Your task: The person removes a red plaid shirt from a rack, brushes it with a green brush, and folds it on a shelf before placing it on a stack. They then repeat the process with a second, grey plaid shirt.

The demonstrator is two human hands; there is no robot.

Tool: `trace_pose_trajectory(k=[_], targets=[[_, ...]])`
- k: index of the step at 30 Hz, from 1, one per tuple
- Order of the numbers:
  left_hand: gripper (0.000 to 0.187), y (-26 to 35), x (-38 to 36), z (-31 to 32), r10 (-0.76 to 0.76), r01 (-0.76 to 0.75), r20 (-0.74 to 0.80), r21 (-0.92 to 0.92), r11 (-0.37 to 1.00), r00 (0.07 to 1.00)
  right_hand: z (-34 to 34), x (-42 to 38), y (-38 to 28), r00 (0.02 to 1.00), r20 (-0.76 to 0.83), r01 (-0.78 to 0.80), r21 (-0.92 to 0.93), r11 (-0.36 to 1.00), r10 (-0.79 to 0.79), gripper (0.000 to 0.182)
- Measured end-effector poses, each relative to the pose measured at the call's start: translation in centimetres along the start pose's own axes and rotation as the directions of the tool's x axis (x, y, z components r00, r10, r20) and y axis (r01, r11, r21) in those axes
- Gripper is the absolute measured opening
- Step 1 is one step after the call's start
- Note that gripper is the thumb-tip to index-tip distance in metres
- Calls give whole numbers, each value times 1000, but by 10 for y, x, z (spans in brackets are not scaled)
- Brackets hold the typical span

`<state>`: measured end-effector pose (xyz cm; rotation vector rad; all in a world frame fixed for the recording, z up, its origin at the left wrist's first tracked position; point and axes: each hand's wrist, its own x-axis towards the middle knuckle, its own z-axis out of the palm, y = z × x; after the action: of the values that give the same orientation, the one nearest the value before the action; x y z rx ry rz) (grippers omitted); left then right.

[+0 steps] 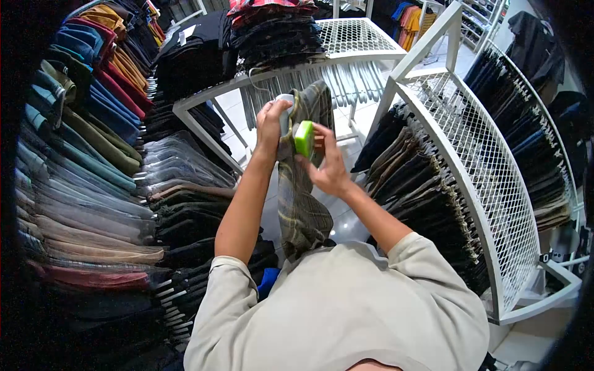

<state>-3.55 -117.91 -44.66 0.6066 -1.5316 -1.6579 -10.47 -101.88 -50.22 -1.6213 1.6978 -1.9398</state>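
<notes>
A grey-green plaid shirt (297, 207) hangs lengthwise in front of my chest, folded narrow. My left hand (270, 127) is closed on its upper edge, next to a pale grey piece (285, 105) at the collar. A thin hanger hook (252, 75) curves up just beyond that hand. My right hand (329, 162) pinches a small bright green block-shaped object (304, 138) between thumb and fingers. The green object lies against or just in front of the shirt; its kind and far side cannot be made out.
Dense rows of hung clothes (86, 204) fill the left side. Ahead stands a white rack (365, 36) with folded dark clothes (278, 46) on top and several hangers (352, 83) below. A white mesh-topped rack (489, 173) with hung trousers (427, 198) stands to the right.
</notes>
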Motion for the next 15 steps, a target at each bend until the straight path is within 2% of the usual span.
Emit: trace_pose_trajectory(k=[1,2,3,4,6,7,8,9,10,11,12,13,14,15], targets=[[24,2,3,-2,-35,34,-45,-31,999,998,-1,-14,-10,997,81,-20,37,999,17,67],[24,5,7,-6,-70,64,-92,-66,996,993,-8,-28,-23,967,173,179,60,982,-187,67],[27,2,15,-15,52,-58,-105,-59,997,993,-17,-46,-29,910,330,228,100,968,-249,68],[32,5,16,-22,24,-28,-160,-28,999,987,-29,-63,-36,833,526,146,94,985,-174,69],[39,4,15,-29,2,-30,-194,-140,990,981,-42,-83,-50,796,600,-107,14,994,77,68],[39,3,14,-28,-1,-27,-199,-139,990,980,-42,-85,-43,794,603,-110,17,994,78,68],[41,1,13,-21,0,-43,-292,-142,989,956,-41,-84,-28,879,425,-307,160,938,215,70],[45,1,12,-11,1,-61,-379,-145,988,925,-42,-80,-16,891,247,-447,332,831,380,72],[52,2,7,0,-1,-77,-369,-197,977,929,-37,-59,-19,938,142,-347,381,857,317,70],[53,3,1,10,4,-56,-388,-122,991,922,-37,-44,-29,858,135,-508,379,774,496,63],[55,6,-4,20,14,-36,-406,-46,998,914,-35,-23,-34,887,125,-462,218,859,445,70],[58,-6,1,27,71,-107,-381,-74,991,922,-30,-10,-32,910,175,-394,82,916,375,73],[62,-17,5,29,58,-90,-357,-74,993,932,-28,-1,-30,920,234,-310,-51,949,313,75],[63,-15,4,30,57,-78,-351,-47,996,935,-30,4,-28,922,226,-311,-51,949,314,75]])
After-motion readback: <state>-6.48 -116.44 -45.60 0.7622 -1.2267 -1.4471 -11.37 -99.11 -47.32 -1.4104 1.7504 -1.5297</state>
